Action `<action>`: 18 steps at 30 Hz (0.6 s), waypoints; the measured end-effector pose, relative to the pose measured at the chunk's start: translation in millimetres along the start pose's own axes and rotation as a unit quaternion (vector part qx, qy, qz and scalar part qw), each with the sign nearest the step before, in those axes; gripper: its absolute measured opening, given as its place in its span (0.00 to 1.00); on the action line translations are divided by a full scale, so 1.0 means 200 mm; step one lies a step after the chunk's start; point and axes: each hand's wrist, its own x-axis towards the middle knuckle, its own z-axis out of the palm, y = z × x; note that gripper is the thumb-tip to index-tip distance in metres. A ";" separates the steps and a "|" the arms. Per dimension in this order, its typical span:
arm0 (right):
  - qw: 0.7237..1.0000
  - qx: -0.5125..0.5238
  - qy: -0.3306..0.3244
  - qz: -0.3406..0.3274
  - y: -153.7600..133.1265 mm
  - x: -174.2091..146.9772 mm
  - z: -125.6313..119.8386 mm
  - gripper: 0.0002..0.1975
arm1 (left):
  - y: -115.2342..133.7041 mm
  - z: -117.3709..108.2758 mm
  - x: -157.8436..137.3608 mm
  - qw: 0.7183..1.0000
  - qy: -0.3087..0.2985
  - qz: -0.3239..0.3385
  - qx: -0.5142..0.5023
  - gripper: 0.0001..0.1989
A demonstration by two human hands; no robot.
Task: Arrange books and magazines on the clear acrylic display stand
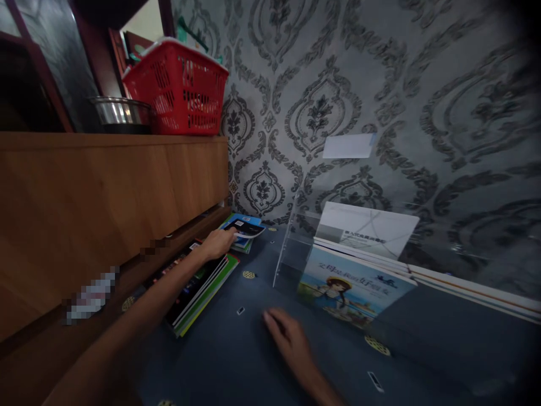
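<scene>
At the end of my outstretched left arm, my left hand (217,243) grips the near edge of a dark thin book (245,228), which lies on a small pile by the wall. A blue book (249,219) shows behind it. Under my left forearm is a longer stack of books (207,293), partly covered by the arm. My right hand (288,334) rests low over the dark blue tabletop (220,361), loosely curled with the thumb apart and nothing in it. Right of it, a picture book with a girl in a hat (342,282) leans in a clear acrylic stand (284,248).
A white-covered book (363,228) stands behind the picture book. Along the left runs a wooden cabinet (114,197), bearing a red plastic basket (181,90) and a metal pot (122,111). Patterned wallpaper (270,118) closes off the back.
</scene>
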 end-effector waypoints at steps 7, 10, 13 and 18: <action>0.890 0.371 0.000 0.264 -0.14 0.54 0.26 0.17 | 0.14 0.08 -0.23 0.999 -0.001 0.002 -0.032 0.20; 0.897 0.352 0.022 0.267 -0.12 0.63 0.32 0.13 | 0.01 0.10 -0.38 0.996 0.051 -0.046 -0.054 0.22; 0.905 0.334 0.049 0.258 -0.08 0.68 0.35 0.15 | -0.22 0.11 -0.53 0.985 0.045 -0.156 -0.067 0.25; 0.910 0.313 0.091 0.258 -0.06 0.81 0.39 0.16 | -0.48 0.15 -0.68 0.957 -0.047 -0.235 -0.166 0.29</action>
